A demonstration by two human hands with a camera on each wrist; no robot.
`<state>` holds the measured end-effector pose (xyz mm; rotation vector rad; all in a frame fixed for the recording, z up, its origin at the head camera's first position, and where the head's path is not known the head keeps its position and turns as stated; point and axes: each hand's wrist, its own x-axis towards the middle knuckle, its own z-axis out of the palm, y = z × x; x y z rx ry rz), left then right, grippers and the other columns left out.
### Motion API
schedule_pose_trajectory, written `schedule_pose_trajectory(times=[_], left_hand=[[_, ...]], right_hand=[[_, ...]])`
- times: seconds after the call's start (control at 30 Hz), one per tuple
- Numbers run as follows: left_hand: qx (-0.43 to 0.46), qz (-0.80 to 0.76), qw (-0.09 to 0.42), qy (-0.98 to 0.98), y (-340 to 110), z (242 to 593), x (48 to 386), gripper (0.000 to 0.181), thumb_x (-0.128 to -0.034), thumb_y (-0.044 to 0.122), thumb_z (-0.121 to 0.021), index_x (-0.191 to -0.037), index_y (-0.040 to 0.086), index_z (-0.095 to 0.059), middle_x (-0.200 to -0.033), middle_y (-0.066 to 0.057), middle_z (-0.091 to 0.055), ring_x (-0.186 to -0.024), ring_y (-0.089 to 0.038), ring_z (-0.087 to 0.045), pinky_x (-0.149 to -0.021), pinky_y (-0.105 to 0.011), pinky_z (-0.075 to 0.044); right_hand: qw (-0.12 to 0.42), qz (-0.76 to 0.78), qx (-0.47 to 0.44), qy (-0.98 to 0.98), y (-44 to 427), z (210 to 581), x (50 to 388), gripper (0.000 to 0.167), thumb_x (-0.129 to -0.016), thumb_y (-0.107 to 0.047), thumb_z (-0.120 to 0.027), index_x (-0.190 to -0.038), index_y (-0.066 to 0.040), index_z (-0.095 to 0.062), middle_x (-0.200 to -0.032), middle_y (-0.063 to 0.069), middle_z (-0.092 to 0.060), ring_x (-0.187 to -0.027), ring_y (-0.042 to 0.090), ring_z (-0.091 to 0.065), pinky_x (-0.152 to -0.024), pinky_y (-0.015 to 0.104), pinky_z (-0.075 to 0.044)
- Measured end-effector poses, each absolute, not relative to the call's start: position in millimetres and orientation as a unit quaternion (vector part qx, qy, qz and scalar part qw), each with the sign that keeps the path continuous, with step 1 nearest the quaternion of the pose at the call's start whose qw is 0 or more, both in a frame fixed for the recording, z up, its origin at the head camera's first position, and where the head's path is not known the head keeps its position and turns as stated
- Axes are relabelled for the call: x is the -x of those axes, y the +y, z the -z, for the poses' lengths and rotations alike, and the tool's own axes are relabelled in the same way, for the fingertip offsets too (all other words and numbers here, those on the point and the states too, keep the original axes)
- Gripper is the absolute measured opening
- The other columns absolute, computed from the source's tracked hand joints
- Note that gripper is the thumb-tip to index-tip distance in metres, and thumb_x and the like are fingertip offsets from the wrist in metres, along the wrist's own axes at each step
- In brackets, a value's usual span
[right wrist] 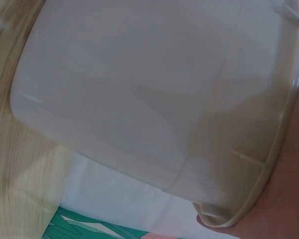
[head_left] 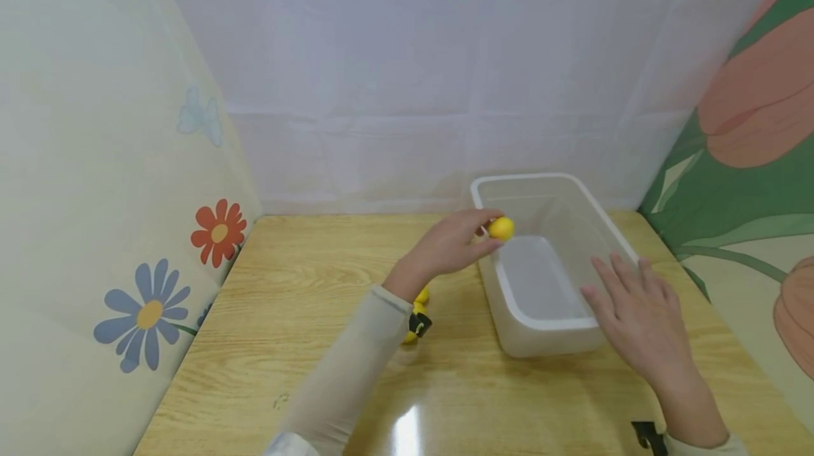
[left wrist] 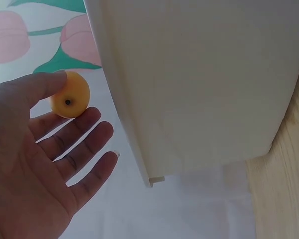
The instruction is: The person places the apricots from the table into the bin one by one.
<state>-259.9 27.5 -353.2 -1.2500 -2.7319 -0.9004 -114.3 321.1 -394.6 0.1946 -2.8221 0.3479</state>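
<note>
On the wood-grain table (head_left: 305, 258), backed by white cloth (head_left: 375, 88), a bin (head_left: 540, 341) is set. Near its left side, a small, round, dark-dotted yellow fruit (head_left: 502, 229) is pinched by the left hand (head_left: 448, 240). Other yellow pieces (head_left: 422, 295) are partly hidden by the left sleeve (head_left: 356, 364); by the bin's right side, the right hand (head_left: 642, 322) is held with fingers extended.

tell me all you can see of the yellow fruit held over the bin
The yellow fruit is small, smooth and roundish, with a dark dot at one end; real or plastic, I can't tell. The left hand pinches it in the air above the white bin, near but not touching its rim.
</note>
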Motion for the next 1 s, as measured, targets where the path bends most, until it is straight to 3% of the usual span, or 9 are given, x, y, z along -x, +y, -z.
schedule_pose_trajectory(times=[0.57,1.0], left_hand=[[0.392,0.265,0.004,-0.881,47,355,262,0.051,-0.1014,0.036,-0.063,-0.146,0.013,-0.052,-0.129,0.001,-0.064,-0.104,-0.008,-0.061,-0.088,-0.023,-0.051],[0.378,0.238,0.003,-0.894,54,352,262,0.055,-0.1021,0.038,-0.061,-0.151,0.016,-0.047,-0.132,-0.004,-0.065,-0.118,-0.018,-0.062,-0.1,-0.035,-0.05]], right_hand=[[0.142,-0.12,-0.066,-0.98,321,397,114,0.059,-0.109,-0.045,-0.038,-0.158,-0.011,-0.036,-0.16,0.026,-0.03,-0.148,0.056,-0.011,-0.107,0.074,-0.017],[0.144,-0.117,-0.065,-0.981,319,396,113,0.059,-0.109,-0.045,-0.038,-0.157,-0.011,-0.036,-0.16,0.026,-0.031,-0.148,0.056,-0.011,-0.107,0.073,-0.017]])
